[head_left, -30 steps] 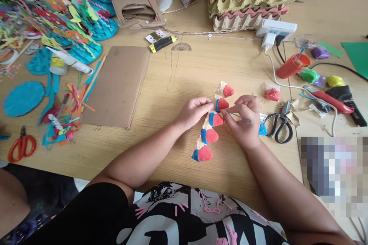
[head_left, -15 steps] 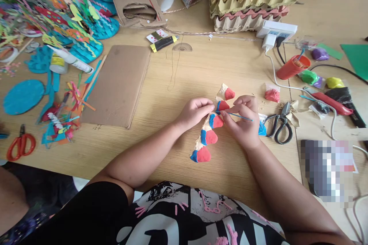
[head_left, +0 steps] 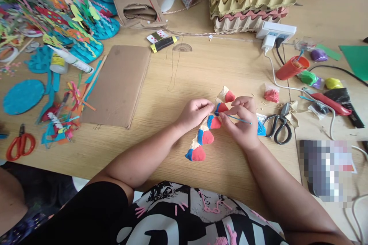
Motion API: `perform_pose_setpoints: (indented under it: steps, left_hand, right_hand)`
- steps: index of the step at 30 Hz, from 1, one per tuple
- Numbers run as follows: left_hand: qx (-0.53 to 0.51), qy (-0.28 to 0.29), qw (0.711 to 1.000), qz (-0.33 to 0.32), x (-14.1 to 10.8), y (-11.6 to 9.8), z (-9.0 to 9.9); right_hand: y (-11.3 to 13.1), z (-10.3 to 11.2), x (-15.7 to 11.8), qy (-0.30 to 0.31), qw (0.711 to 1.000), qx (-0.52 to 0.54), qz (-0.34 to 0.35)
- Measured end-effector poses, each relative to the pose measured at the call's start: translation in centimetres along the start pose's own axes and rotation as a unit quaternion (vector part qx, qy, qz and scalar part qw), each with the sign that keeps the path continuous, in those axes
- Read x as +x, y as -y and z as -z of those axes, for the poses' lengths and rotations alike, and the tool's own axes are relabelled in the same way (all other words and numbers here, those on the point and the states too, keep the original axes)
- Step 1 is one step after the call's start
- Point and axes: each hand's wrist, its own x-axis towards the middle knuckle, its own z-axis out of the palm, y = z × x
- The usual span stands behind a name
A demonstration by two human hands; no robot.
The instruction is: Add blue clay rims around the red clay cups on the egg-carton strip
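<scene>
A cream egg-carton strip (head_left: 207,137), its points covered in red and blue clay, runs slantwise between my hands. The farthest point carries red and bare cream, while the nearer ones have blue bands beside the red. My left hand (head_left: 197,113) is closed, pinching the strip's left edge near its middle. Between the thumb and fingers of my right hand (head_left: 243,122) is a thin blue stick (head_left: 240,120). Its left end is at the blue band of the second point from the far end; my fingers partly cover that spot.
Black-handled scissors (head_left: 280,124) and a bag of red clay (head_left: 271,93) lie to the right. Beyond them are an orange cup (head_left: 292,68) and a power strip (head_left: 276,30). Left of my hands lies a cardboard sheet (head_left: 115,84); egg trays (head_left: 253,4) are stacked behind.
The strip has turned slightly, its near end swinging left and its far end shifting a little nearer. Both hands keep their hold, and the stick stays by the second point.
</scene>
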Motion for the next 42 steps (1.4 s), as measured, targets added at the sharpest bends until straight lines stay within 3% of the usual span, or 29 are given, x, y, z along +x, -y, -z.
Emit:
perform_pose_setpoints:
  steps: [10, 18, 35, 42]
  left_hand:
    - [0.020, 0.014, 1.000, 0.013, -0.19, -0.21, -0.02]
    - [0.047, -0.005, 0.999, -0.011, -0.34, -0.12, -0.23]
    - [0.058, -0.002, 0.998, -0.004, -0.45, -0.04, -0.38]
    - [0.061, -0.016, 0.998, -0.002, -0.35, -0.02, -0.25]
  right_hand:
    - [-0.07, -0.38, -0.02, -0.020, 1.000, -0.017, -0.012]
    - [0.23, -0.11, 0.14, 0.001, 0.998, 0.054, -0.041]
    - [-0.10, -0.55, 0.05, -0.016, 0.998, 0.016, -0.057]
    - [0.33, -0.11, 0.16, -0.009, 0.996, 0.070, -0.062]
